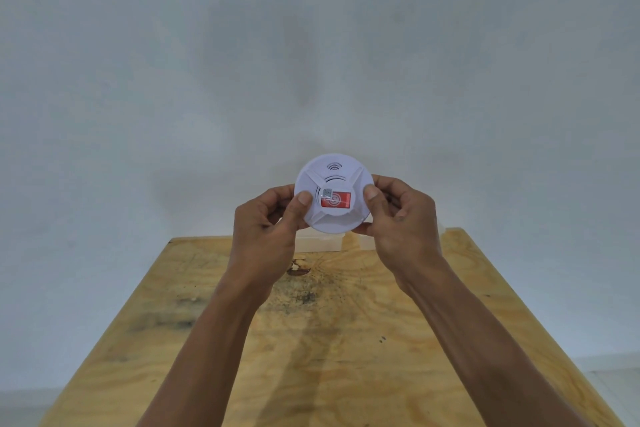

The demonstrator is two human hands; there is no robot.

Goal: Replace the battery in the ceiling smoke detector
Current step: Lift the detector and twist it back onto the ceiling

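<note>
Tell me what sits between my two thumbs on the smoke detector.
In the head view, a red label on the raised middle of the white smoke detector lies between the left hand thumb and the right hand thumb.

Stained plywood board [346,340]; pale wall [311,45]

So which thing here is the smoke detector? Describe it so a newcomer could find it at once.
Start at the plywood table that fills the lower frame, then follow both forearms up to where the left hand and right hand meet. Between them, raised before the pale wall, is the smoke detector: the only round white disc, with raised ribs and a red label.
</note>
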